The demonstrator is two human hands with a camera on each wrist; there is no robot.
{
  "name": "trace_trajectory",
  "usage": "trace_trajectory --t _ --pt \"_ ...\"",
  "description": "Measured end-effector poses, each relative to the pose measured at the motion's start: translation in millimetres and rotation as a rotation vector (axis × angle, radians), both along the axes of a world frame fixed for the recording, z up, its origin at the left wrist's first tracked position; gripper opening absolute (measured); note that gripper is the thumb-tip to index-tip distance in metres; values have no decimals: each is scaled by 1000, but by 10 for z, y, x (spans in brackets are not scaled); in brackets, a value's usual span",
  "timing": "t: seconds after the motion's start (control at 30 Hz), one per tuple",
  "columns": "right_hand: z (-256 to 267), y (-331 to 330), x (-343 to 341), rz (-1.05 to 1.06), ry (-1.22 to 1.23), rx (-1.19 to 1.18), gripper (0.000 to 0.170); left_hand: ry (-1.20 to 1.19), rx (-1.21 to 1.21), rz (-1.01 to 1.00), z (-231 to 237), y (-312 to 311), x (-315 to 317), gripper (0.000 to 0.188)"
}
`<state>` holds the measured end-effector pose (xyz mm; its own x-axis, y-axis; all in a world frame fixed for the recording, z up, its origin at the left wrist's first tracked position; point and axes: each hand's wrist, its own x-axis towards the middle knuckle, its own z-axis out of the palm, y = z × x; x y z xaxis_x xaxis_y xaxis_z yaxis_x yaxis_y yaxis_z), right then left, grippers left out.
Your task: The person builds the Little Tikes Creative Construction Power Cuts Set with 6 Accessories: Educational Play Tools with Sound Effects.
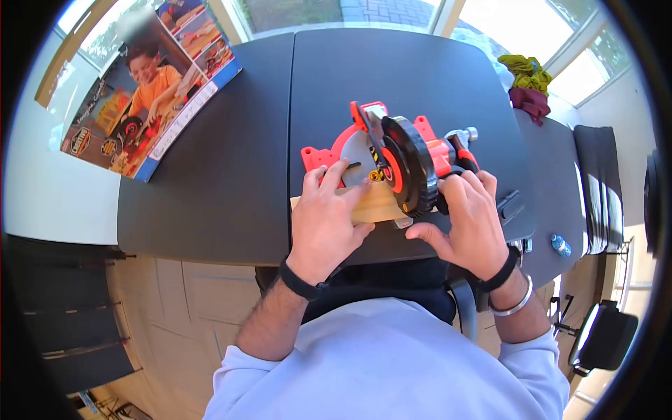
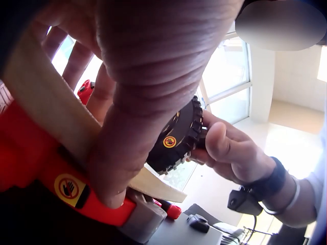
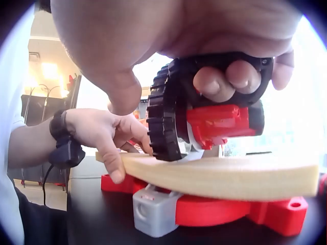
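A red and black toy miter saw [image 1: 413, 164] stands on the table in front of me, its red base [image 3: 214, 210] under a pale wooden board [image 3: 219, 173]. My left hand [image 1: 325, 224] holds the board at its left part, thumb along the near edge and fingers over the top. My right hand [image 1: 472, 227] grips the saw's black handle [image 3: 230, 76], with fingers curled through it and the thumb sticking out. The toothed black disc is down at the board's upper face in the right wrist view. A grey clamp piece [image 3: 153, 212] sits at the base's front.
A toy hammer [image 1: 462, 138] lies right of the saw. The toy's large picture box [image 1: 150, 98] stands at the table's left. Beyond the right side are green cloth [image 1: 526, 73] and maroon cloth [image 1: 530, 103]. A small black object [image 1: 511, 205] lies near the right edge.
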<state>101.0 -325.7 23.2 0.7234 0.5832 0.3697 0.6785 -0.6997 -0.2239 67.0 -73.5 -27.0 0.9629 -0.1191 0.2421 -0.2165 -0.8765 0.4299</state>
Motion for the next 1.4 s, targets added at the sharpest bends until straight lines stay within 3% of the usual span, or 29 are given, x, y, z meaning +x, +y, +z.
trace_trajectory --t 0.27,0.4,0.63,0.8,1.1,1.27,1.4 --pt "502 165 274 -23 -180 117 54 24 14 16 48 -10 17 68" --pt "515 202 271 -59 -167 141 58 32 -9 16 44 -5 8 68" --pt "56 130 -35 -101 29 4 68 8 -3 4 19 13 10 68" --pt "-143 169 -91 -186 19 -14 85 32 -43 26 11 -26 -21 67" --pt "-600 28 -128 -167 -65 60 82 47 -34 45 14 -86 -25 68" --pt "-267 115 -108 -145 -49 -26 81 1 -47 29 19 -66 -7 69" --pt "83 67 -8 -67 33 5 66 21 -44 4 22 -30 -10 71"
